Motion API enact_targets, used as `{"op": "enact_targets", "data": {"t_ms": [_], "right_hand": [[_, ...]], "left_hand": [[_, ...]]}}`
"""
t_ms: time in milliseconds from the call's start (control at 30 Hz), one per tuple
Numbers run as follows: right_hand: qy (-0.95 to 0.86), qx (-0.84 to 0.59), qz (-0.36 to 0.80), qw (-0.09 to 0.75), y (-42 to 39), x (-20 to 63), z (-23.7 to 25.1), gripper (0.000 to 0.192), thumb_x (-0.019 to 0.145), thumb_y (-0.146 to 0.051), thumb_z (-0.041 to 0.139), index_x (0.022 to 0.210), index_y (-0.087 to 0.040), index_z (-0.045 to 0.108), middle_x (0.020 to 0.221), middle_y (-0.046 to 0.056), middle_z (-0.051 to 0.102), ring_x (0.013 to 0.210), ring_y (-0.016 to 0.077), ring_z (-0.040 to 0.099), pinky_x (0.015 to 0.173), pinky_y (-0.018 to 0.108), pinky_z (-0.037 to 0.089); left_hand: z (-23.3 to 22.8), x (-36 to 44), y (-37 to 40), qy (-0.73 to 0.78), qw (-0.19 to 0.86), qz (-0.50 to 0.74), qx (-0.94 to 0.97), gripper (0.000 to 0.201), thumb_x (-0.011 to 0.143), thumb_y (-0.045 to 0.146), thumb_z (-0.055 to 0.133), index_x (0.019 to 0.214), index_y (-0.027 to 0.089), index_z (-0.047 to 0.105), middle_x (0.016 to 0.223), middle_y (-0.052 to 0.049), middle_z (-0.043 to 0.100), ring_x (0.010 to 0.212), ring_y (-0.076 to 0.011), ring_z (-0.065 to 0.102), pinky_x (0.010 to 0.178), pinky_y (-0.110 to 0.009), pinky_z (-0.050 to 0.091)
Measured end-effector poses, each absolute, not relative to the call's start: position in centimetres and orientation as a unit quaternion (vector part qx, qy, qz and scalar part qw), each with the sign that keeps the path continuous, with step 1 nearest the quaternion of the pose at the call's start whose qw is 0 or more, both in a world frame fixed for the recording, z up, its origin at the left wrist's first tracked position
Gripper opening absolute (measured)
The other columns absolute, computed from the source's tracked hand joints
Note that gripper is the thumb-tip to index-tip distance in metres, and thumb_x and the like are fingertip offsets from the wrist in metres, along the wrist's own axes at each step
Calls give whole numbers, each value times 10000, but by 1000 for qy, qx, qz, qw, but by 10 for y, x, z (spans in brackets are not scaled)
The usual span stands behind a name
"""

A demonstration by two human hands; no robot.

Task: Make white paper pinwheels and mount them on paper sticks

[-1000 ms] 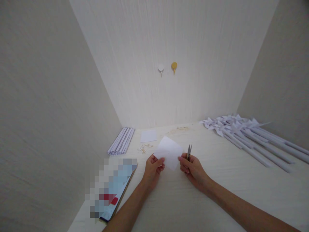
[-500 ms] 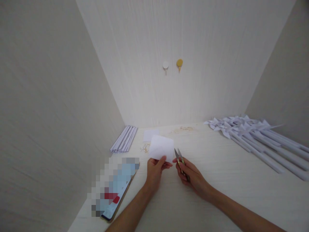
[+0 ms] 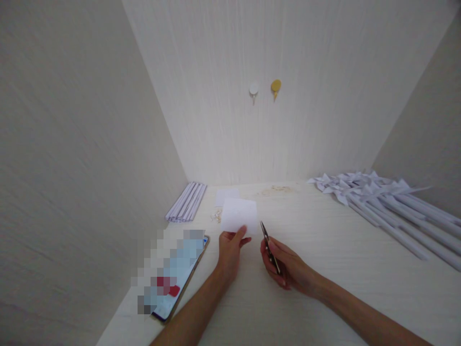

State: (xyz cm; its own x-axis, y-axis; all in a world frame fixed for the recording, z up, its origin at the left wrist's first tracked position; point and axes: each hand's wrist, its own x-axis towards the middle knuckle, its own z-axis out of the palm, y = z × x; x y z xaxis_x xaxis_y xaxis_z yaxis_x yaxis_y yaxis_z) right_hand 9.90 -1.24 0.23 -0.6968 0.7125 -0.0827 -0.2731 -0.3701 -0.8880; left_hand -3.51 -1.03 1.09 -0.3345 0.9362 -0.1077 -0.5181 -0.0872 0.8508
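Lower centre of frame: left hand pinches white paper sheet by its lower edge; right hand grips small snips, blades nearly closed, beside the sheet. Step: lining up a cut. Next: blades meeting the paper's edge squarely.

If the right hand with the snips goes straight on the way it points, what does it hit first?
Probably the paper sheet held by the left hand; the snips in the right hand point toward its right edge, though depth is unclear.

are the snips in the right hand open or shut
Shut, as far as it shows: the snips in the right hand show one thin dark point, no gap visible.
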Motion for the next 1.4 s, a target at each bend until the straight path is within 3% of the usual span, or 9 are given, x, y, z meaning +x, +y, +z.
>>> {"op": "enact_targets", "data": {"t_ms": [133,533,1400], "right_hand": [[-501,-244,782,279,-15,100,7,282,759,-464,422,733,-184,408,446,-94,384,254,15,257,220,124,151],[-491,-236,786,291,-13,98,2,296,780,-446,397,656,-177,398,400,-94,371,246,14,232,245,150,100],[-538,-267,745,290,-15,97,4,352,769,-479,392,587,-178,369,349,-105,307,238,17,194,248,166,97]], "left_hand": [[9,-34,-11,410,545,690,244,204,514,211,692,658,94,608,632,-22,633,578,-99,569,565,-227,485],[13,-39,-12,403,559,690,221,202,530,214,681,686,106,610,634,-29,645,586,-108,599,501,-176,463],[9,-36,-12,436,539,667,271,232,509,247,688,653,78,622,615,-55,638,560,-140,593,455,-199,452]]}}
